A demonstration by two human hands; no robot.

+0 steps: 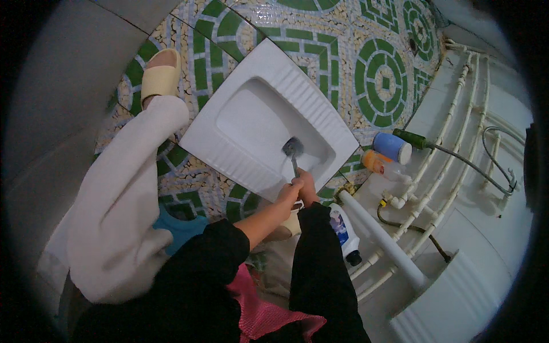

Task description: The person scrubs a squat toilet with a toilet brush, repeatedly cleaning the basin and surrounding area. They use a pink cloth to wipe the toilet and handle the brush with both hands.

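A white ceramic squat toilet [240, 115] is set in the green-and-cream patterned floor. Both my hands grip the thin handle of a toilet brush [294, 163], whose dark head is at the drain hole near the lower right of the basin. My left hand [289, 195] lies beside my right hand [305, 186], the two touching over the toilet's lower rim. Fingers partly hide the handle, and its far end is out of sight.
A white bottle with a black cap [345, 233] lies by my right forearm. At right are a blue container [391, 147], an orange-labelled clear bottle [381, 165], a green-handled hose [409, 138], a white drain pipe [381, 240] and wall pipes [456, 98]. A blue-green plastic item [184, 227] is near my leg.
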